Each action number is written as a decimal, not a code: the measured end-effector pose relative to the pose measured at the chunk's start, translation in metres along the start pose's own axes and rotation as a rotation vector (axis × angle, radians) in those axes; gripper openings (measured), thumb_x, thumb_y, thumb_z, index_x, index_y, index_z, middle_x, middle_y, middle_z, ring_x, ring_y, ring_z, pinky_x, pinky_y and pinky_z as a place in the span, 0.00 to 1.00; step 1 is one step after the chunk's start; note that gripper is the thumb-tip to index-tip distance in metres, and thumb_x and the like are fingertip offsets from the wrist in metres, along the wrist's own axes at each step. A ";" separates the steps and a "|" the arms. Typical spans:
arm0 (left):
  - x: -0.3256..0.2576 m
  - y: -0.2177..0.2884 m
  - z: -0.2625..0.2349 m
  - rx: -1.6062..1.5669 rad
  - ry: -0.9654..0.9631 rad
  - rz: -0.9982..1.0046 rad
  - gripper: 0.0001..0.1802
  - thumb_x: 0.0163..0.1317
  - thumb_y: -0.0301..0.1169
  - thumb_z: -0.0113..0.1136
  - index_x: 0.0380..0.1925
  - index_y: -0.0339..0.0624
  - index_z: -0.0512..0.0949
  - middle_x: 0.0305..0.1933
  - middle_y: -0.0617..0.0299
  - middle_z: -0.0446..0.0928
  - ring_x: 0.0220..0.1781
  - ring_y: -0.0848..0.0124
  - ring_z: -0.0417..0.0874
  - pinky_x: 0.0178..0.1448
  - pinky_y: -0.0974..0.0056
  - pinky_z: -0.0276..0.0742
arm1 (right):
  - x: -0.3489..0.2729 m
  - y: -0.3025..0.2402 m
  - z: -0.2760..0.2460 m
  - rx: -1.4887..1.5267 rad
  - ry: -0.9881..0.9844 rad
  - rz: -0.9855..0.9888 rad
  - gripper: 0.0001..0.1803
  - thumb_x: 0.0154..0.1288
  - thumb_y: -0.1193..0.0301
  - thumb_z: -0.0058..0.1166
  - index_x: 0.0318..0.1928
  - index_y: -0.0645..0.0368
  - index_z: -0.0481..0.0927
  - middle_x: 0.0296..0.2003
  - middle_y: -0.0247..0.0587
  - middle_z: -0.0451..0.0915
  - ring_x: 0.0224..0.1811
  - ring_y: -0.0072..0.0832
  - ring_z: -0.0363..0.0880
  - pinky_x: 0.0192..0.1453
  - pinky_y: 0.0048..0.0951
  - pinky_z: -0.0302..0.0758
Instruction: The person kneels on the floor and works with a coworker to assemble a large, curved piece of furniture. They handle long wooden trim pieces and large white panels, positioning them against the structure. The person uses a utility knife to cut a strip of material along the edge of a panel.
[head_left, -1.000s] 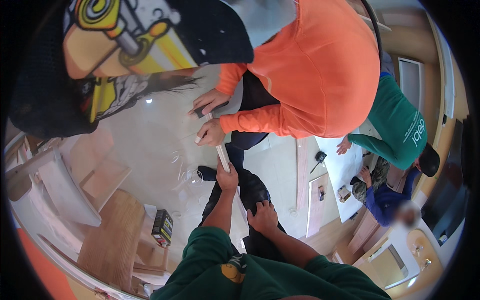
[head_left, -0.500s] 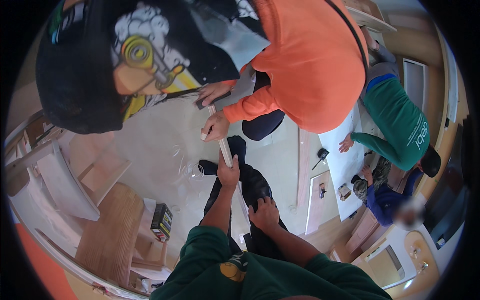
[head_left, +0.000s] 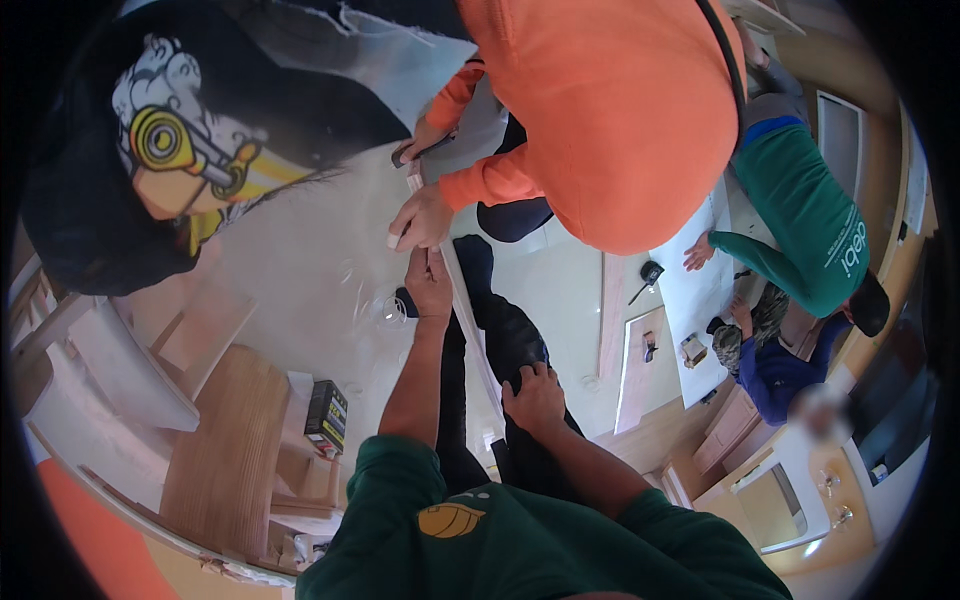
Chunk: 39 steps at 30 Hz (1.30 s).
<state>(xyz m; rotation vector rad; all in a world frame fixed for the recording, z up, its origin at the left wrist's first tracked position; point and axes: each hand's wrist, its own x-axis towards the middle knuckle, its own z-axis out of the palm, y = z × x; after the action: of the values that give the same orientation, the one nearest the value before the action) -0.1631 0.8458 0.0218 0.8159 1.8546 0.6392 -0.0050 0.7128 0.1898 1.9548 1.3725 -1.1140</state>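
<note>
A long, narrow pale wooden strip (head_left: 463,295) runs between me and a co-worker in orange. My left hand (head_left: 430,285) is beside the strip, with its fingers drawn together against the co-worker's near hand (head_left: 424,218); anything between them is hidden. That co-worker's hand has a small whitish piece (head_left: 393,240) at its fingertips. The co-worker's other hand (head_left: 428,138) holds a dark, flat tool (head_left: 424,149) at the strip's far end. My right hand (head_left: 535,400) lies on my right thigh, fingers spread, holding nothing.
At left stand a wooden bench top (head_left: 225,450) and a dark box (head_left: 326,418). To the right are a black tape measure (head_left: 651,273), a pale board (head_left: 637,372) and a white sheet (head_left: 690,330). Two other people work there. The orange-clad co-worker's capped head (head_left: 100,200) is close ahead.
My left hand has let go of the strip and moved up and left to the co-worker's hand. The co-worker's head has shifted left. My right hand has stayed on my thigh.
</note>
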 end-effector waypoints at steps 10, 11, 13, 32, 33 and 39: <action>0.016 -0.004 -0.034 -0.317 -0.263 -0.146 0.18 0.71 0.37 0.63 0.52 0.33 0.83 0.43 0.61 0.84 0.44 0.76 0.82 0.47 0.66 0.82 | 0.001 0.000 0.002 -0.020 0.048 -0.017 0.21 0.60 0.56 0.61 0.41 0.62 0.80 0.46 0.53 0.77 0.52 0.51 0.78 0.46 0.51 0.82; 0.016 -0.005 -0.035 -0.366 -0.261 -0.162 0.18 0.72 0.37 0.63 0.52 0.33 0.83 0.44 0.61 0.83 0.45 0.76 0.82 0.47 0.65 0.83 | 0.002 0.000 0.001 -0.017 0.047 -0.021 0.21 0.61 0.56 0.60 0.41 0.62 0.80 0.47 0.53 0.77 0.52 0.51 0.78 0.47 0.51 0.82; 0.017 -0.007 -0.038 -0.464 -0.257 -0.192 0.18 0.73 0.38 0.61 0.54 0.35 0.83 0.46 0.61 0.83 0.46 0.76 0.83 0.48 0.64 0.85 | 0.001 0.000 0.000 -0.013 0.028 -0.019 0.21 0.61 0.56 0.60 0.42 0.62 0.80 0.47 0.53 0.77 0.52 0.51 0.77 0.47 0.51 0.82; -0.034 0.002 -0.024 -0.266 -0.211 -0.311 0.25 0.74 0.37 0.60 0.66 0.37 0.74 0.39 0.66 0.82 0.31 0.82 0.74 0.36 0.74 0.74 | 0.007 -0.004 -0.009 -0.011 -0.040 0.044 0.22 0.63 0.56 0.59 0.45 0.63 0.81 0.51 0.54 0.77 0.56 0.52 0.76 0.54 0.50 0.80; -0.035 0.002 -0.025 -0.263 -0.227 -0.309 0.25 0.74 0.38 0.59 0.66 0.37 0.74 0.40 0.62 0.84 0.33 0.79 0.78 0.39 0.70 0.77 | 0.007 -0.005 -0.010 -0.016 -0.033 0.048 0.21 0.63 0.56 0.59 0.45 0.63 0.81 0.51 0.54 0.77 0.56 0.52 0.76 0.54 0.50 0.80; -0.036 -0.024 -0.014 -0.026 -0.143 -0.091 0.25 0.74 0.38 0.57 0.64 0.32 0.73 0.46 0.46 0.84 0.46 0.61 0.86 0.54 0.59 0.79 | 0.009 -0.008 -0.014 0.000 -0.045 0.054 0.23 0.61 0.57 0.60 0.47 0.65 0.82 0.52 0.57 0.78 0.55 0.55 0.77 0.56 0.50 0.79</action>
<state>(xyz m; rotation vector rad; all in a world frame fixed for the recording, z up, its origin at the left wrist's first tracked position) -0.1709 0.8020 0.0299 0.7364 1.7396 0.5332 -0.0067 0.7310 0.1906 1.9433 1.2890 -1.1256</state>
